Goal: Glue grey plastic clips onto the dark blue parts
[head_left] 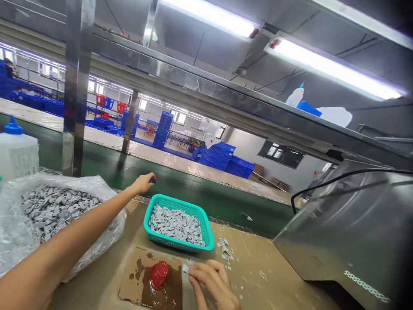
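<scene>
My left hand (143, 182) reaches far forward to the edge of the green conveyor belt (180, 185), its fingers closed on a small dark part. My right hand (211, 282) rests low on the work table with fingertips pinching a small grey plastic piece (186, 269) at the edge of a stained cardboard pad (142, 280). A red cap-like object (159, 274) sits on that pad. Between my hands stands a teal basket (206, 232) holding several grey plastic pieces.
A clear bag (19, 232) of grey pieces lies at left, with a white bottle with a blue cap (17, 150) behind it. Loose grey pieces (225, 249) lie right of the basket. A metal machine housing (348, 232) fills the right. A steel post (75, 86) rises at left.
</scene>
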A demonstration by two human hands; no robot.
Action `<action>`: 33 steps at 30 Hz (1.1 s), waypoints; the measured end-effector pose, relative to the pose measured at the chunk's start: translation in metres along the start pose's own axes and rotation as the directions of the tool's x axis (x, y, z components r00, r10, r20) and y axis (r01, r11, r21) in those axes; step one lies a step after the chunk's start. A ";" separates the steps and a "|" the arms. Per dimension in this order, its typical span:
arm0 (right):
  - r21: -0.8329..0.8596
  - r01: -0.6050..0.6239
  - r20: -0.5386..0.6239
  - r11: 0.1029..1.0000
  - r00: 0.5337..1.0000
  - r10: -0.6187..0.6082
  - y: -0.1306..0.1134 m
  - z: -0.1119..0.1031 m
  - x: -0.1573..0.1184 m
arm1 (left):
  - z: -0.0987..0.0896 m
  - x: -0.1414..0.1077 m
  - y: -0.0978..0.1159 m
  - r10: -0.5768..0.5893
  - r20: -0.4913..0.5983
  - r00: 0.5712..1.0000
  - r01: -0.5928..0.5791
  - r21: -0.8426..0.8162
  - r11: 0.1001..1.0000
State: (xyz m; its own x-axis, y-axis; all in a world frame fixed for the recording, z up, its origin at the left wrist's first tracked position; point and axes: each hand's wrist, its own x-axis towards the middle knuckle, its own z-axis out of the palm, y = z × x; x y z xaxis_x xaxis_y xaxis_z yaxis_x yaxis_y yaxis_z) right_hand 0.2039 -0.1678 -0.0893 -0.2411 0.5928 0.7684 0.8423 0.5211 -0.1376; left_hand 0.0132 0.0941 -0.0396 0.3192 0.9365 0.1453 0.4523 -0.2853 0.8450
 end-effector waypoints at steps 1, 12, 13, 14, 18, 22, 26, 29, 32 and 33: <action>0.005 0.007 0.011 1.000 1.000 -0.007 -0.001 0.000 0.001 | -0.003 -0.010 0.008 -0.009 -0.012 1.000 0.008 -0.071 0.997; 0.150 -0.202 0.187 0.968 0.967 0.173 -0.020 -0.016 0.021 | 0.005 -0.159 0.059 0.253 0.151 0.955 -0.179 -0.386 0.905; 0.190 -0.261 0.157 0.946 0.960 0.234 -0.022 -0.021 0.029 | 0.006 -0.163 0.059 0.315 0.145 0.938 -0.258 -0.317 0.913; 0.243 -0.313 0.126 0.918 0.949 0.291 -0.024 -0.027 0.037 | 0.006 -0.165 0.059 0.366 0.140 0.920 -0.324 -0.251 0.912; 0.466 -0.368 0.089 0.805 0.925 0.370 -0.035 -0.038 0.074 | 0.007 -0.167 0.060 0.408 0.136 0.903 -0.380 -0.192 0.905; 0.540 -0.338 0.063 0.771 0.930 0.363 -0.042 -0.026 0.094 | 0.005 -0.170 0.063 0.420 0.089 0.903 -0.389 -0.246 0.888; 0.580 -0.352 0.069 0.735 0.920 0.386 -0.040 -0.011 0.095 | 0.003 -0.170 0.063 0.426 0.048 0.904 -0.410 -0.192 0.892; 0.568 -0.347 0.078 0.747 0.926 0.370 -0.036 -0.007 0.092 | 0.003 -0.169 0.063 0.429 0.045 0.902 -0.416 -0.179 0.892; 0.528 -0.311 0.064 0.790 0.942 0.329 -0.035 -0.005 0.090 | 0.005 -0.168 0.063 0.417 0.048 0.908 -0.406 -0.151 0.901; 0.504 -0.289 0.048 0.813 0.950 0.308 -0.035 -0.005 0.089 | 0.006 -0.168 0.062 0.410 0.049 0.911 -0.400 -0.145 0.905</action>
State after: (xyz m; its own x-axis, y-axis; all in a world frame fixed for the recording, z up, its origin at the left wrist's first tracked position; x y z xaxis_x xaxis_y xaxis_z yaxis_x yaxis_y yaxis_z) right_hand 0.1552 -0.1364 -0.0134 0.0070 0.7535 0.6574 0.5119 0.5620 -0.6497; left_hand -0.0078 -0.0822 -0.0144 0.5171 0.7258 0.4537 0.1608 -0.6030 0.7813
